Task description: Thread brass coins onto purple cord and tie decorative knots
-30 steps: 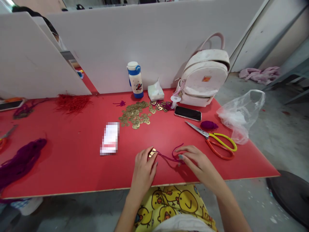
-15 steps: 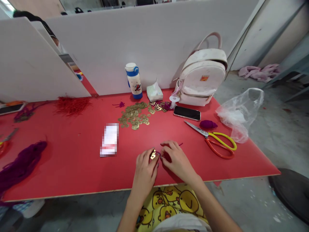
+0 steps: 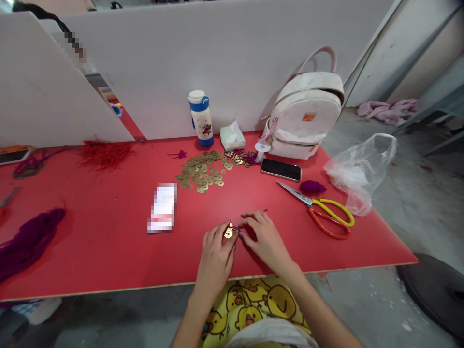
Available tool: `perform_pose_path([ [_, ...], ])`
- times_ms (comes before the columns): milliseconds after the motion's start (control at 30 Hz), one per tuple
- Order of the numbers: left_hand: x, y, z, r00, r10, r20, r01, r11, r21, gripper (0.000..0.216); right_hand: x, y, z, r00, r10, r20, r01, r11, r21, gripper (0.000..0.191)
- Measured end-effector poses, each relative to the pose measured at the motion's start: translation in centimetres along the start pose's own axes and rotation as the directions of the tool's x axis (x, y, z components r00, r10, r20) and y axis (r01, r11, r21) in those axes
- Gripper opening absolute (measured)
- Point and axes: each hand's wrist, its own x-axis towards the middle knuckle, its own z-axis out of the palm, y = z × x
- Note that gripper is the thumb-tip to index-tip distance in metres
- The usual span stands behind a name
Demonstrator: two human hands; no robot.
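Since a second ago, the right hand (image 3: 266, 239) has drawn in from the spread purple cord (image 3: 237, 229) to meet the left hand (image 3: 216, 256). From the head view, both pinch at the brass coins (image 3: 228, 230), left fingers holding them, right fingertips nipping the cord beside them, likely for tying. They work near the red table (image 3: 108, 251) front edge; scissors (image 3: 321, 212) lie well apart, with open room between.

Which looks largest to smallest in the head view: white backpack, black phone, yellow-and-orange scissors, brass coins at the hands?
1. White backpack, though it stands farthest from the camera.
2. Yellow-and-orange scissors.
3. Black phone, a little shorter, lying farther back, so this ranking is unsure.
4. Brass coins at the fingertips.
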Motion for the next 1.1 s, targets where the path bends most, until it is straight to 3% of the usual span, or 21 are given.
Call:
perform_pose_path([
  [200,-0.2,0.2,-0.1,1.0,0.001,0.014,-0.001,0.999,0.046,0.045,0.8,0.1,0.3,1.0,0.005,-0.011,-0.004,1.0,0.027,0.01],
  [367,-0.1,0.2,0.0,1.0,-0.002,0.014,0.001,0.999,0.04,0.044,0.1,0.1,-0.7,0.999,0.013,0.05,-0.026,0.961,0.275,0.009],
  [533,0.0,0.3,0.0,1.0,-0.006,0.027,0.005,0.999,0.034,0.036,-0.3,-0.2,-0.8,0.982,0.081,0.173,-0.163,0.828,0.536,0.006],
  [667,0.0,0.4,-0.1,0.999,-0.013,0.038,0.011,0.999,0.04,0.039,-0.5,0.0,-1.4,0.969,0.067,0.239,-0.214,0.709,0.672,0.02],
  [833,0.0,0.4,-0.2,0.999,-0.018,0.042,0.017,1.0,0.02,0.041,-1.8,0.2,-5.0,0.964,0.037,0.265,-0.241,0.547,0.802,0.023],
  [967,0.0,0.4,-0.1,0.998,-0.037,0.047,0.036,0.999,0.026,0.041,-3.5,0.1,-8.3,0.976,0.085,0.201,-0.218,0.416,0.883,0.029],
  [1100,0.1,0.4,-0.1,0.998,-0.039,0.059,0.036,0.998,0.05,0.042,-4.4,-0.1,-9.6,0.983,0.062,0.175,-0.186,0.342,0.921,0.026],
])
